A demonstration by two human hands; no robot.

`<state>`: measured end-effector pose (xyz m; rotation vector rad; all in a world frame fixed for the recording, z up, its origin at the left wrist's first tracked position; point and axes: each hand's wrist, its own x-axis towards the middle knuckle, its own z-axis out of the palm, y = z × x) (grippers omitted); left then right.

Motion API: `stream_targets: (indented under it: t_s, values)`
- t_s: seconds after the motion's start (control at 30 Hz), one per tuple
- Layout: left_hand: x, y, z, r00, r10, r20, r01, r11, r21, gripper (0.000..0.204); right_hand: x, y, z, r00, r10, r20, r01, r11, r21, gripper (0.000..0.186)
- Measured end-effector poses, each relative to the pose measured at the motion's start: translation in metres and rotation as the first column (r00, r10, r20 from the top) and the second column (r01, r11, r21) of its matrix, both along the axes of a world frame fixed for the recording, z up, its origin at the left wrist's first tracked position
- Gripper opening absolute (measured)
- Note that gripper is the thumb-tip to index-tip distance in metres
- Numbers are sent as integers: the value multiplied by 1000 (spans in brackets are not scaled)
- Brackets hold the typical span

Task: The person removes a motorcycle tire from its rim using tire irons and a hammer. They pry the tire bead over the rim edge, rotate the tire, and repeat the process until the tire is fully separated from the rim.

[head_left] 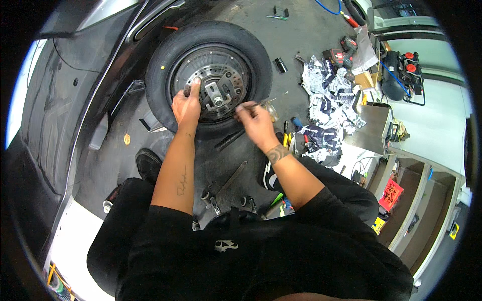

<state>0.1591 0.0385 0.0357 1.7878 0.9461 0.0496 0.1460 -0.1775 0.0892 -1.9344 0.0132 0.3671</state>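
In front of me a black tyre (163, 65) on its wheel lies flat on the floor. A drilled metal disc (200, 70) sits at its middle, and a silver metal bracket with a central bolt (217, 95) stands over the hub. My left hand (187, 108) is closed at the disc's left side, thumb pointing away; a dark piece shows by its fingers, its kind hidden. My right hand (255, 123) is above the tyre's near right edge, fingers pinched. A slim dark rod (264, 102) shows at that hand, apparently held in it. A black ridged bar (230, 140) lies by the tyre.
A dark car body (65, 100) borders the left side. Crumpled printed sheets (326, 90), power tools (337, 56) and an air compressor (401, 80) are on the right. Hand tools with yellow handles (286, 140) lie by my right foot. A wooden shelf (409, 188) stands lower right.
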Motion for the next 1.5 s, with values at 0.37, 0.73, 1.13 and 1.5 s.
stream_targets:
  t_s: [0.37,0.73,1.13,1.5]
  values:
    - [12,-24,13,992,-113,-61,119,987,106,84,-58,21,69,843,215,494,-36,937,-347,21]
    - [26,-23,11,979,-166,-122,189,958,215,99,-148,-22,74,872,195,449,41,885,-463,15]
    - [15,-24,16,936,-290,-199,332,914,233,97,-38,41,100,628,577,-522,-727,197,-658,21]
    - [16,-20,3,956,-249,-157,279,937,212,96,-81,3,83,873,314,-374,-487,613,-623,23]
